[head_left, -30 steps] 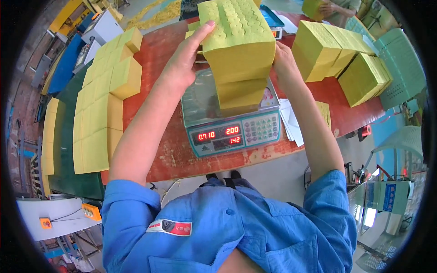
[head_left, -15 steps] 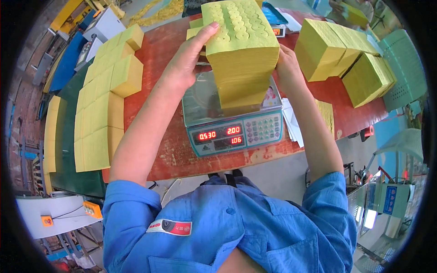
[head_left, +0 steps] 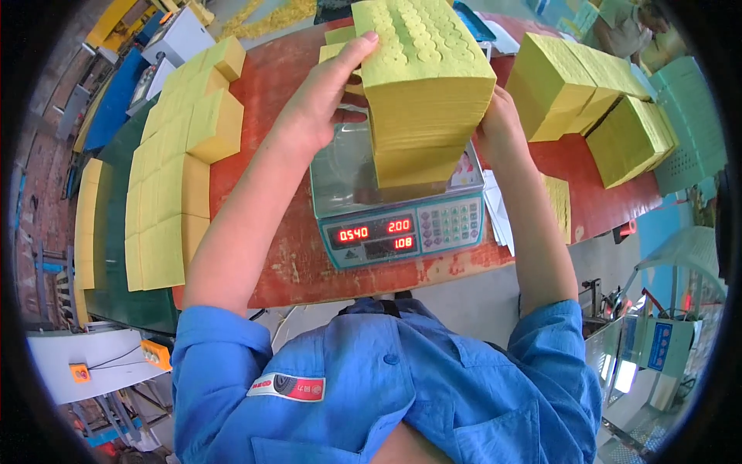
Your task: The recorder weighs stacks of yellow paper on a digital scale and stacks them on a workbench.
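left hand [head_left: 321, 108] flat against the left side of the yellow stack [head_left: 421, 85], right hand [head_left: 498, 127] pressed to its right — both clamping it. over the last second the stack has dropped lower onto the scale [head_left: 398, 209], and the red readout has climbed, so weight is settling on the pan. outward: rows of yellow bundles [head_left: 174, 178] on the left of the red table [head_left: 263, 85], more bundles [head_left: 591, 93] on the right, loose sheets [head_left: 502, 216] beside the scale — nothing blocks the pan.
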Action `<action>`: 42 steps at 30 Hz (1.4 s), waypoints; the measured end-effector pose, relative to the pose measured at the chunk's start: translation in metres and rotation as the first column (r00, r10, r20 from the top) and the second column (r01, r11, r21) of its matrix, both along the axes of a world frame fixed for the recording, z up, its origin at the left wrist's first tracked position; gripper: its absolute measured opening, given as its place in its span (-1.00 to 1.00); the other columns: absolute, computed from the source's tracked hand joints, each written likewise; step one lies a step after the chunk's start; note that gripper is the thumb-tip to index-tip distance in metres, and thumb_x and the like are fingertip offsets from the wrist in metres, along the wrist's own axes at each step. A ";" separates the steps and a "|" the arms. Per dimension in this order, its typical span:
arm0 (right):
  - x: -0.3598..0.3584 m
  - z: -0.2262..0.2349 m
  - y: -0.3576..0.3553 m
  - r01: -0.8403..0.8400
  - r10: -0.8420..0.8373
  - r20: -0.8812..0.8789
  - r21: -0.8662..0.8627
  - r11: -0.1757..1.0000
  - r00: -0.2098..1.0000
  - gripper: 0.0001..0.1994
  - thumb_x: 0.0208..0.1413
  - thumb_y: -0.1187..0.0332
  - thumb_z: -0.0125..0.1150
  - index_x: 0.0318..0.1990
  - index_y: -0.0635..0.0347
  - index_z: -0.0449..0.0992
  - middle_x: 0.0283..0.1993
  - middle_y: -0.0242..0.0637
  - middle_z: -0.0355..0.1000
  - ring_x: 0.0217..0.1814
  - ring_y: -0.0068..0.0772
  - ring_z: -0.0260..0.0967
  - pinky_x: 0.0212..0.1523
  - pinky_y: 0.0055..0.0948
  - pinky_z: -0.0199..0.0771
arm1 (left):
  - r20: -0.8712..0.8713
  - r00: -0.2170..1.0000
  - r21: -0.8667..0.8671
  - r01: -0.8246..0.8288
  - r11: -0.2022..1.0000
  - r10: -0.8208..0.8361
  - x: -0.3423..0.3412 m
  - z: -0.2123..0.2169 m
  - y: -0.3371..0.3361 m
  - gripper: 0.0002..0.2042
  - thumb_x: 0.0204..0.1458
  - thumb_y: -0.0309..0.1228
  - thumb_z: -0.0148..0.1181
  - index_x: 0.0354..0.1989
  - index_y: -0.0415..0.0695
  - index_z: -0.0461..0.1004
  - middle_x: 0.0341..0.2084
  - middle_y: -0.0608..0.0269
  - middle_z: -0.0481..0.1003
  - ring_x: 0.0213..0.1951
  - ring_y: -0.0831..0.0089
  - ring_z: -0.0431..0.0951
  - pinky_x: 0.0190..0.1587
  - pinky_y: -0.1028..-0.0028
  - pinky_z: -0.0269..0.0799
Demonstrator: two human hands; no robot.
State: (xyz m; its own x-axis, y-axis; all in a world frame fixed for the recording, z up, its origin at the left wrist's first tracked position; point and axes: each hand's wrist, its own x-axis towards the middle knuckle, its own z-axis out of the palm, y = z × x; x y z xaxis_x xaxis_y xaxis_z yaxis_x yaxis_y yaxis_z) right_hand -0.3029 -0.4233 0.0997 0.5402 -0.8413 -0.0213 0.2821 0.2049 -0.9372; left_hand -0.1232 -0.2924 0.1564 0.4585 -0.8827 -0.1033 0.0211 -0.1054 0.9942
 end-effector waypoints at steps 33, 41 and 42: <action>0.002 -0.036 0.039 -0.179 0.181 0.179 -0.031 0.983 0.967 -0.34 0.39 -0.12 -0.32 0.40 0.21 0.12 0.40 -0.22 0.15 0.44 -0.34 0.04 0.42 -0.30 0.00 | -0.302 0.944 -0.366 -0.241 0.899 0.130 -0.051 -0.087 0.019 -0.36 0.31 0.09 -0.25 0.33 -0.20 0.16 0.27 0.16 0.24 0.27 0.37 0.24 0.30 0.30 0.11; -0.117 -0.062 0.135 -0.171 0.186 0.180 -0.095 0.981 0.966 -0.35 0.37 0.01 -0.32 0.43 0.32 0.01 0.52 -0.06 -0.06 0.58 -0.14 -0.18 0.49 -0.09 -0.25 | -0.229 0.961 -0.341 -0.231 0.911 0.158 -0.118 -0.092 0.163 -0.20 0.28 0.23 -0.59 0.47 -0.18 -0.10 0.47 0.03 -0.10 0.50 0.24 -0.21 0.44 0.15 -0.32; -0.125 -0.063 0.143 -0.179 0.191 0.175 -0.087 0.980 0.966 -0.35 0.37 0.01 -0.32 0.43 0.32 0.01 0.52 -0.06 -0.06 0.58 -0.14 -0.18 0.49 -0.09 -0.25 | -0.233 0.957 -0.344 -0.246 0.906 0.172 -0.126 -0.093 0.172 -0.21 0.28 0.23 -0.59 0.46 -0.18 -0.09 0.46 0.04 -0.08 0.49 0.23 -0.19 0.44 0.16 -0.30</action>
State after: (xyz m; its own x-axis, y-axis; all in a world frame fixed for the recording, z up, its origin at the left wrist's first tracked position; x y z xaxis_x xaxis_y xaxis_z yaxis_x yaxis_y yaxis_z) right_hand -0.4277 -0.2807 0.0371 0.6759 -0.7222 0.1469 0.4125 0.2054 -0.8875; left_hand -0.2493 -0.1204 0.0635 0.6407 -0.7609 0.1028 0.1969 0.2922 0.9359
